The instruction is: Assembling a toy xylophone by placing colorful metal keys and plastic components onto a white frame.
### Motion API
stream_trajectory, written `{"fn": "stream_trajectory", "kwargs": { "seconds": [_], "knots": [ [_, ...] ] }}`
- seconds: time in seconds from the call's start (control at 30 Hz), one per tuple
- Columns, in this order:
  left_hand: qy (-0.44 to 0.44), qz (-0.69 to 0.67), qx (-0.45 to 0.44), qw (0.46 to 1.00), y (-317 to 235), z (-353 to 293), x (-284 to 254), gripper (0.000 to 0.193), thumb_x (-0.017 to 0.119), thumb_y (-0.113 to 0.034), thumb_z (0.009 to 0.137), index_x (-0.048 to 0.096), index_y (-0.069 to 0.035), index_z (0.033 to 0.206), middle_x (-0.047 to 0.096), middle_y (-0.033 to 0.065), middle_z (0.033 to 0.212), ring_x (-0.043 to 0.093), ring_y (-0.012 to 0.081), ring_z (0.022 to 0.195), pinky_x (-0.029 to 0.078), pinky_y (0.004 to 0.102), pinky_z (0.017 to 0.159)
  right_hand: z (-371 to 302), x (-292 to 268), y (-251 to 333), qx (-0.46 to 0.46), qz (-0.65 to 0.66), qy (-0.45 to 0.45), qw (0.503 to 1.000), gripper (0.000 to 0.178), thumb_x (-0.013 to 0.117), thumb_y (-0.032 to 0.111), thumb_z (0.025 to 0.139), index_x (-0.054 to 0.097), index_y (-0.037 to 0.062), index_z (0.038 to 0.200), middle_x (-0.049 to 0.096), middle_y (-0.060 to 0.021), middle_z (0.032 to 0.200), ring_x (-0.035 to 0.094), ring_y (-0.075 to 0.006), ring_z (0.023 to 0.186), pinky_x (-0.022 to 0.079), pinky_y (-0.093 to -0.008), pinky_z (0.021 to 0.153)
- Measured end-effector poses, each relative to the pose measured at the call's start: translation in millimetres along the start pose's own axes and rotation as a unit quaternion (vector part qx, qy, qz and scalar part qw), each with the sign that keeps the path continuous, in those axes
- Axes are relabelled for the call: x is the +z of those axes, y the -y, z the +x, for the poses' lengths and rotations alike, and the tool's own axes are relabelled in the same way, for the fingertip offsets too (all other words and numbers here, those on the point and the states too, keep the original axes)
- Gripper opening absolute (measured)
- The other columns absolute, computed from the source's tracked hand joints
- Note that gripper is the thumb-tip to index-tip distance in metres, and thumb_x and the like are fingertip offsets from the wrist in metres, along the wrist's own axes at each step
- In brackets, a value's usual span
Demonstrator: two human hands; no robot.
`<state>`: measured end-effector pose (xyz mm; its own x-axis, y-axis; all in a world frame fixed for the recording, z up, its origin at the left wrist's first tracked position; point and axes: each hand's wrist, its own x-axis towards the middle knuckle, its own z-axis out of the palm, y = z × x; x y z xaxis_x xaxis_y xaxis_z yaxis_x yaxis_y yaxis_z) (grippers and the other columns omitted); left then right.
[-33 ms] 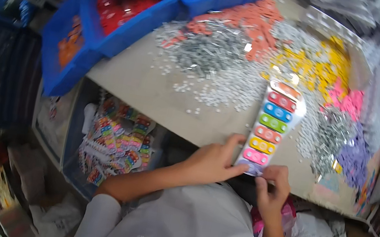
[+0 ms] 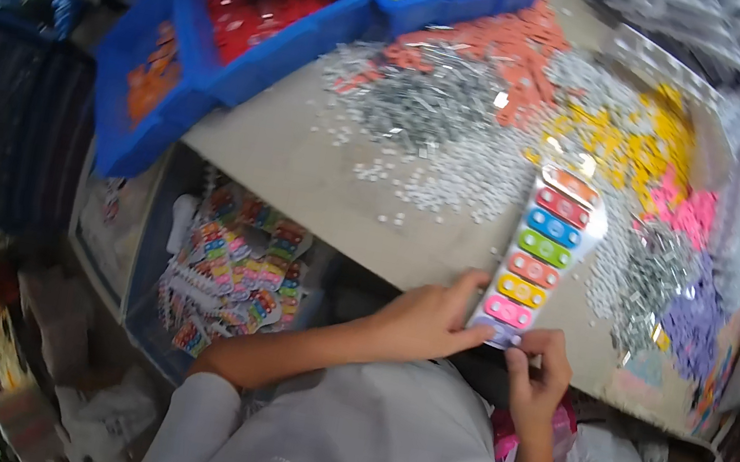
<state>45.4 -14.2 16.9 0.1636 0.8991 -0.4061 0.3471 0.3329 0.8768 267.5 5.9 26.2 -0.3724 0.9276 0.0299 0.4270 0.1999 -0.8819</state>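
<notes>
Little has changed: right of centre, your left hand (image 2: 425, 320) still grips the xylophone (image 2: 545, 249) and your right hand (image 2: 545, 373) pinches its purple end (image 2: 501, 332); that step apparently continues.

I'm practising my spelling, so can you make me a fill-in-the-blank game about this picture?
On the toy, the blue bar sits between a red bar and a ____ bar.
The bar closest to the left hand and right hand is ____.
The bin holding loose red pieces is ____.

Missing words: green; purple; blue.
</notes>
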Motion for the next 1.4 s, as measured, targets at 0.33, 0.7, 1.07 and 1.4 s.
{"fn": "stream_trajectory", "kwargs": {
  "seconds": [0.33,0.7,1.07,1.4],
  "knots": [
    [0.058,-0.181,0.003,0.982,8.5,3.2,6.3,0.036,0.067,-0.030,0.098,0.049,0.000,0.101,0.065,0.0111,0.064,0.065,0.0194,0.053,0.049,0.0355,0.051,14.1,-10.1,8.6,0.214,0.110,0.094,0.966,0.018,0.069,0.004,0.092,0.051,0.0069,0.093,0.052,0.0044,0.076,0.048,-0.0027,0.069,0.038,-0.0192,0.063],
    [-0.004,-0.186,0.071,0.980,21.5,10.8,26.7,0.025,0.067,-0.018,0.096,0.052,-0.001,0.104,0.061,0.0095,0.063,0.059,0.0173,0.054,0.043,0.0366,0.050,21.3,-7.8,0.1,0.349,0.234,0.138,0.897,0.033,0.068,0.018,0.095,0.055,0.0042,0.122,0.055,0.0008,0.065,0.047,-0.0065,0.048,0.037,-0.0215,0.042],
    [0.111,-0.202,0.069,0.970,24.0,-26.1,-11.0,0.046,0.070,-0.031,0.097,0.052,-0.004,0.129,0.071,0.0158,0.097,0.068,0.0261,0.084,0.051,0.0389,0.072,17.8,-13.6,34.4,0.167,0.140,0.171,0.961,0.036,0.075,0.010,0.089,0.057,0.0026,0.119,0.063,0.0005,0.082,0.054,-0.0058,0.058,0.042,-0.0212,0.050],
    [-0.510,-0.177,-0.050,0.840,149.6,-131.5,-24.2,0.091,0.085,-0.020,0.081,0.033,-0.003,0.154,0.062,0.0139,0.128,0.061,0.0205,0.120,0.053,0.0331,0.096,32.4,95.0,83.6,-0.231,-0.061,0.376,0.896,0.034,0.075,-0.002,0.084,0.065,0.0015,0.116,0.063,-0.0136,0.074,0.063,-0.0274,0.063,0.049,-0.0354,0.059]
  ]
}}
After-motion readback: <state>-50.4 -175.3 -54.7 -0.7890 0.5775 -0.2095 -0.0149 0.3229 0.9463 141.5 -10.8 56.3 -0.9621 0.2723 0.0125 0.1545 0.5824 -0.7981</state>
